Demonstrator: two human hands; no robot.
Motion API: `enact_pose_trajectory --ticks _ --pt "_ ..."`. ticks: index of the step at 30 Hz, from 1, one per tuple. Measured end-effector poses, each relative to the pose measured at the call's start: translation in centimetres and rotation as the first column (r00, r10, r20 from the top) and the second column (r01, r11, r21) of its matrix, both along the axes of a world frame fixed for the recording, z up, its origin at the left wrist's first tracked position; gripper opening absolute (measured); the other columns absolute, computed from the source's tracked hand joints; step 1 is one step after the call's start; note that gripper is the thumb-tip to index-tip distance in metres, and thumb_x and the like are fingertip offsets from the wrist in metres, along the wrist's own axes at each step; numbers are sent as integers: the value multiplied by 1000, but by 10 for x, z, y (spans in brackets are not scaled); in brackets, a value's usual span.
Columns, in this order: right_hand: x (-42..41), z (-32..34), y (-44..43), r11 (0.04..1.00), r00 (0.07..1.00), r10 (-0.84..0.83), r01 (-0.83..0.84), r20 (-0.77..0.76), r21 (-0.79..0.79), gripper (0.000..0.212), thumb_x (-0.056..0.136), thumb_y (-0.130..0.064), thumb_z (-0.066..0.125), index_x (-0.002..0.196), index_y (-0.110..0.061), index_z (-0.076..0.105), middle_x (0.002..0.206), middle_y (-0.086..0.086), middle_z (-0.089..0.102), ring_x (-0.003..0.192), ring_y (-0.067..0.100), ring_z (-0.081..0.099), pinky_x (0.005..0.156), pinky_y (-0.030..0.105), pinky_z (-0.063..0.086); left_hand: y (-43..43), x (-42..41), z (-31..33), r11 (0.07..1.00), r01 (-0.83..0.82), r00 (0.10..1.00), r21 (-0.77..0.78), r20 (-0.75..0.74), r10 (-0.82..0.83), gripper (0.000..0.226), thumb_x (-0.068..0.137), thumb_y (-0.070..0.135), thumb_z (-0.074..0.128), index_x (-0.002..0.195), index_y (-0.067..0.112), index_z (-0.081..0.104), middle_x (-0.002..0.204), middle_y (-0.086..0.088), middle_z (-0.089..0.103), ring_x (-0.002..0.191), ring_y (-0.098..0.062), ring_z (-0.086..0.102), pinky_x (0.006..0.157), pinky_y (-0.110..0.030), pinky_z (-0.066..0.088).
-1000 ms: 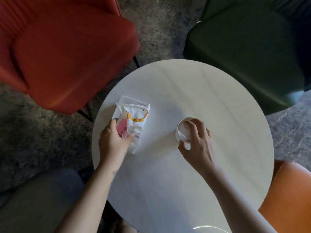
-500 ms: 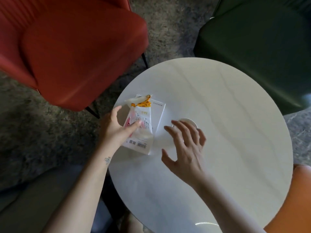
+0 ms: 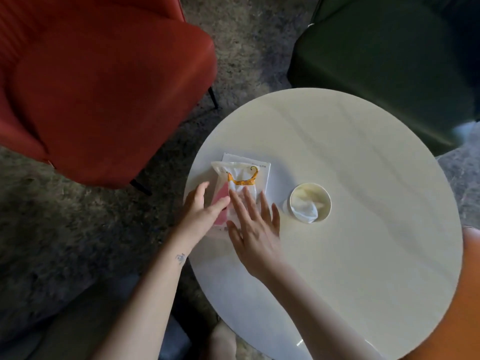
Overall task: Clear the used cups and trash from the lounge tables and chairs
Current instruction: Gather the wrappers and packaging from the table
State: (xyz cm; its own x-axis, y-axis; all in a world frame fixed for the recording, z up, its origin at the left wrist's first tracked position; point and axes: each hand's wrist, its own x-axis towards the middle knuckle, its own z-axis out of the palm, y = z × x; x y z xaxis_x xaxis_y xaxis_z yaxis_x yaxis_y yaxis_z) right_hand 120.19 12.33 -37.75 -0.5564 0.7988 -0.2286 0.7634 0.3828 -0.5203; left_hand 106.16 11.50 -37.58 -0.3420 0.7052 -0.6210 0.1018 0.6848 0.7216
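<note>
Left hand, fingers loose, rests on the crinkled pink-and-white plastic wrapper at the round white table's nine o'clock edge. The right hand presses flat on it, fingers straight, likely pinning it for pickup. One wrapper, one flat white card beneath, and at three o'clock one white paper cup holding one crumpled tissue.
</note>
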Motion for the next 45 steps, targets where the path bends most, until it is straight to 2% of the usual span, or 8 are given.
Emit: enact_pose_trajectory --ticks 3,11,21,25,30,38,41,45 --pt "-2 -7 -6 1000 1000 -6 6 16 -9 65 96 -35 31 137 -39 -20 156 -1 -4 140 26 -18 112 39 0 2 1 -2 1000 -3 994 -20 109 5 56 85 39 57 135 29 35 138 3 45 110 -10 53 80 -19 40" --pt "0 -20 -9 999 987 -47 47 -151 1 64 92 -27 43 143 -31 4 152 -5 -1 141 25 -16 106 15 -13 10 -6 -9 996 -50 990 -79 130 60 77 69 46 67 137 30 34 130 0 54 115 -17 54 101 -39 41" --pt "7 -8 -7 958 905 -191 87 -381 -274 61 91 -28 41 145 -33 13 155 -8 6 141 4 -6 114 32 10 14 -3 9 995 -87 988 -52 124 93 25 78 29 67 100 19 61 98 0 69 89 -11 64 77 -27 48" --pt "1 -1 -8 973 918 -166 92 -359 -214 60 91 -30 40 145 -26 14 150 -12 13 139 2 8 113 28 14 15 3 21 999 -32 984 1 -173 32 39 75 31 68 107 13 56 109 -7 62 98 -23 60 89 -40 49" --pt "4 -3 -10 997 960 -68 59 -270 -43 58 92 -24 42 144 -11 19 150 1 24 137 18 22 110 20 9 11 19 27 981 163 784 102 -618 -66 48 74 33 70 106 3 50 106 -17 62 100 -33 55 81 -41 45" --pt "28 27 1 988 944 -48 93 -326 125 62 69 15 58 129 6 42 113 23 55 97 38 55 87 31 41 6 35 25 969 215 687 120 -724 -63 53 77 46 66 101 1 50 98 -20 63 94 -35 54 75 -43 47" --pt "50 46 30 943 988 4 48 -153 330 61 64 -1 71 121 -4 52 110 18 58 99 37 55 86 40 45 5 37 35 969 219 692 117 -718 -69 50 78 43 66 99 1 49 95 -21 62 93 -37 54 75 -45 46" --pt "78 44 63 959 975 1 -65 224 277 71 70 -37 70 133 -20 43 136 12 41 131 38 28 106 46 18 7 41 48 969 211 653 130 -757 -40 49 75 39 70 98 1 50 91 -22 62 90 -38 55 72 -43 43"
